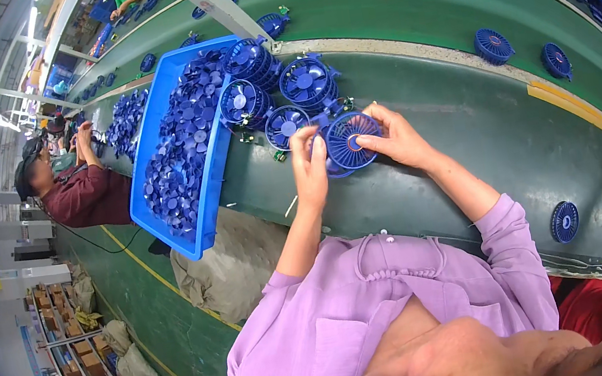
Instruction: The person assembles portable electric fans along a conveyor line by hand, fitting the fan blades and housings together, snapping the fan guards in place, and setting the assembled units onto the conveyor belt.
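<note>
Both of my hands meet over a round blue fan cage (350, 142), its thin ribs running out from a small hub. My right hand (397, 141) grips it from the right, with the thumb laid across the front near the hub. At its left edge, the fingers and thumb of my left hand (309, 167) are pinched together, partly hiding what they hold. More blue shows under the cage's lower edge. Just beyond my left hand stand stacks of blue fan housings (307, 82) with blades inside. Small green circuit boards (280, 156) on wires hang by them.
A blue bin (207, 237) full of loose fan blades (187, 127) stands left of the stacks. Farther off, a green conveyor belt (398, 6) carries fan cages (494, 46). Another cage (564, 222) lies on the table at right. Co-workers sit left and right.
</note>
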Demonstrator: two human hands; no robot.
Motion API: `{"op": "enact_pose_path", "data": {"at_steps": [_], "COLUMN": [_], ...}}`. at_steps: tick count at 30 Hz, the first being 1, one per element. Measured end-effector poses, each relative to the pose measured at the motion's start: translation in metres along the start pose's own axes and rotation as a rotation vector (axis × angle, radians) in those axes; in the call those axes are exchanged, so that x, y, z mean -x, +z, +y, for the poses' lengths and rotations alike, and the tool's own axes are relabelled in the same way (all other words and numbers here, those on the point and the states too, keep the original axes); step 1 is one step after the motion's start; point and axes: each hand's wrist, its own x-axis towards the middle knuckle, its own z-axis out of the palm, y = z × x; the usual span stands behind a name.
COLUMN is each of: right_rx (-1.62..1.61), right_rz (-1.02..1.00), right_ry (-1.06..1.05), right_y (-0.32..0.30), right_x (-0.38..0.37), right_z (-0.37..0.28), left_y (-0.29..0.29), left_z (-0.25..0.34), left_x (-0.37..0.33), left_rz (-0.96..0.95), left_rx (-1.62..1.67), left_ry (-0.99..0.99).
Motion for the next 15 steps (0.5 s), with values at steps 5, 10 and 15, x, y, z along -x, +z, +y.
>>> {"op": "enact_pose_path", "data": {"at_steps": [5,10,15], "right_rx": [0.625,0.828,0.805], "right_rz": [0.226,0.268,0.184], "right_ry": [-0.398,-0.486,-0.535], "right_y": [0.007,0.005,-0.01], "right_x": [0.003,0.004,0.003], "right_z": [-0.019,-0.009,-0.013], "left_y": [0.028,0.04,0.053], "left_z": [-0.003,0.012,0.02], "left_x": [-0.011,-0.022,-0.021], "left_rz": [-0.108,-0.174,-0.202], "left_rx": [0.573,0.84,0.738], "left_ry": [-0.277,-0.483,-0.459]}}
